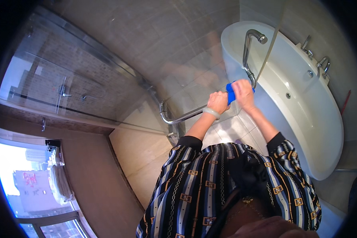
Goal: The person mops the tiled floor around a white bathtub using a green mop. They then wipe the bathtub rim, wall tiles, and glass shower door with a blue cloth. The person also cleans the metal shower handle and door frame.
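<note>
A chrome bar handle (189, 115) with curved ends runs along a glass door panel (182, 59) in front of me. My left hand (218, 102), with a pale bangle at the wrist, is closed around the bar. Just to its right, my right hand (243, 94) is closed on a blue cloth (230, 95), pressed against the bar. Between the two hands the cloth bunches up, and a bit of it shows past the right hand. The stretch of bar beneath the cloth and the fingers is hidden.
A white freestanding bathtub (305, 115) stands at the right, with chrome taps (324, 65) on its far rim. Upper left is a glazed shower with a chrome mixer (63, 91). Light floor tiles (230, 129) lie below my hands. A window (31, 174) is at lower left.
</note>
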Demonstrator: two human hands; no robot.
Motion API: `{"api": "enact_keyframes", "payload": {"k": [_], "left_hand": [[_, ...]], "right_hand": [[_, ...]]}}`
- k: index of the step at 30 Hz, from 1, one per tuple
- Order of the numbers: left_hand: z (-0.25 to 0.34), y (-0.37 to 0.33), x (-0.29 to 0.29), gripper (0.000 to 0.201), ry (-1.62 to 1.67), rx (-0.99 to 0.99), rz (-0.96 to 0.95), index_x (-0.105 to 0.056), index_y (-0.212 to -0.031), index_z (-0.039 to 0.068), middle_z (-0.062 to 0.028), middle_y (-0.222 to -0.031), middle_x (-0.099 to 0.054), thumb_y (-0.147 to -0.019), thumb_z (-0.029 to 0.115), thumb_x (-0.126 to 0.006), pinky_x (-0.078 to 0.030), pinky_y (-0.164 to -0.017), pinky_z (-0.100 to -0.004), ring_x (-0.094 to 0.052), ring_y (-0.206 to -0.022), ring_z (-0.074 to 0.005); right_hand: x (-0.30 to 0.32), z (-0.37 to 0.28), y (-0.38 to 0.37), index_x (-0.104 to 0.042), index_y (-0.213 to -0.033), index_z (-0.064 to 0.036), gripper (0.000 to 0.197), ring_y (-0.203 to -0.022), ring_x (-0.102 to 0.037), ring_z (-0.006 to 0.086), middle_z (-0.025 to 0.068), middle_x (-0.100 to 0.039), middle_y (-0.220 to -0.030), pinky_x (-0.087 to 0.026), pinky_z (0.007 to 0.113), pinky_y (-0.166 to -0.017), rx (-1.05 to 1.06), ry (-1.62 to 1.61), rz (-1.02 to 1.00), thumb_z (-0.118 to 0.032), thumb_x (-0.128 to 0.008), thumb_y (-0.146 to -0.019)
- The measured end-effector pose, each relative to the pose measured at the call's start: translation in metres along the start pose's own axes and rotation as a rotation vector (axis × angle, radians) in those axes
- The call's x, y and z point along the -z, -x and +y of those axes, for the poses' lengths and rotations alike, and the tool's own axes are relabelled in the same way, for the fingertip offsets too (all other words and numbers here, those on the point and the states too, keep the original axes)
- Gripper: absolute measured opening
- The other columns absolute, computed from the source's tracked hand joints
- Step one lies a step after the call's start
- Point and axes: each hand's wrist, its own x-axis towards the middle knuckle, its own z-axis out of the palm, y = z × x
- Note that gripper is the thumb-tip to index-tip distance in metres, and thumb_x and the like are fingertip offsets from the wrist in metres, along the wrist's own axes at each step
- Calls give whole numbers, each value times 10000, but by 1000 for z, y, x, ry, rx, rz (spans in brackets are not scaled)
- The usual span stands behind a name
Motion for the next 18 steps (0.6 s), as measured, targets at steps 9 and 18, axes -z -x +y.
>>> {"api": "enact_keyframes", "payload": {"k": [9,18], "left_hand": [[-13,5,-4,231,-87,34,6,-649,-824,26,-214,-776,-666,-746,243,-651,-515,-734,-473,-655,-754,-389],[-2,-3,10,299,368,-212,227,-674,-933,41,-145,-891,-678,-747,262,-755,-533,-734,-364,-667,-792,-257]], "right_hand": [[184,-14,-111,-626,-1021,-96,288,-844,-572,95,13,-610,-921,-458,241,-758,-270,-1075,-129,-322,-686,-852],[174,-5,-105,-638,-1031,-72,270,-894,-606,146,33,-638,-943,-479,278,-799,-258,-1009,-325,-295,-661,-880]]}}
